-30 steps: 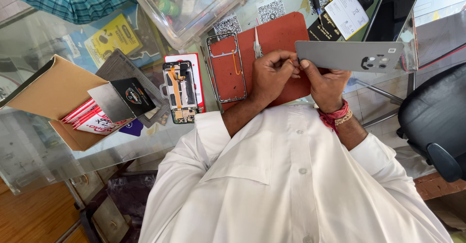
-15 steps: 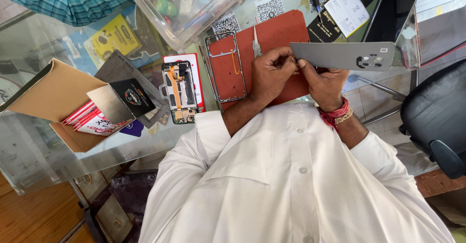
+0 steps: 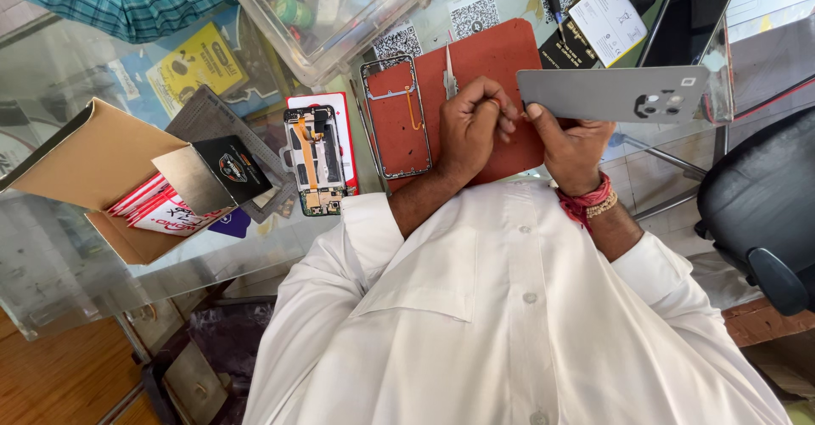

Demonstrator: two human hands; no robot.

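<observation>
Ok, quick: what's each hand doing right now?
Left hand: fingers curled, touching the left end of the grey phone back cover; a firm grip cannot be told.
Right hand: closed on the same cover, holding it from below.

We have one view only, from a camera worn on the head, looking steeply down over the white shirt [image 3: 509,306] onto the glass counter [image 3: 68,247]. It sits close above the hands [image 3: 518,132], with floor showing below the counter edge.
</observation>
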